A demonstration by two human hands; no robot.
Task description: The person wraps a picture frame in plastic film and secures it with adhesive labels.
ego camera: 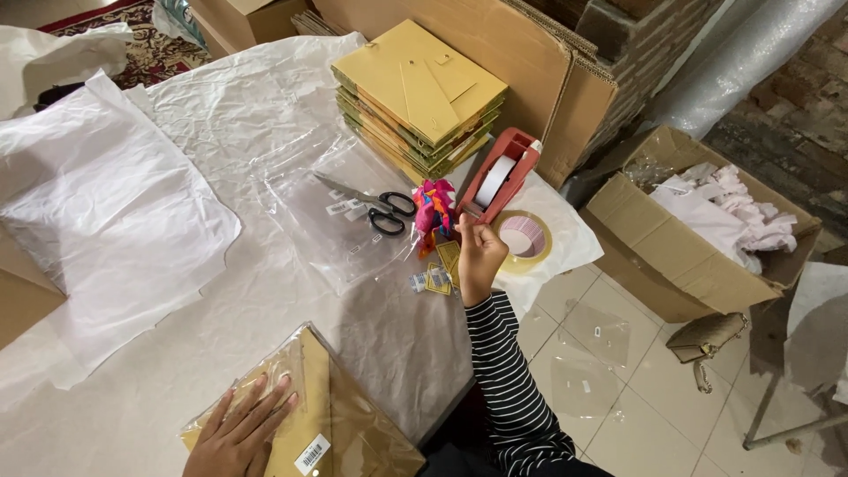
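My left hand (240, 428) lies flat, fingers spread, on a tan frame back wrapped in a clear plastic bag (340, 433) with a barcode sticker, at the near edge of the table. My right hand (478, 254), in a striped sleeve, is raised with thumb and finger pinched right at the front of a red tape dispenser (503, 177); any tape strip between the fingers is too small to make out. A roll of tape (523, 238) lies just right of that hand.
Black scissors (375, 206) lie on clear plastic bags (331, 221). A stack of tan frames (417, 95) stands behind. A colourful cloth bundle (434, 209) and small tags (435, 276) sit near my right hand. White paper (97, 203) covers the left. An open cardboard box (698, 221) stands on the floor.
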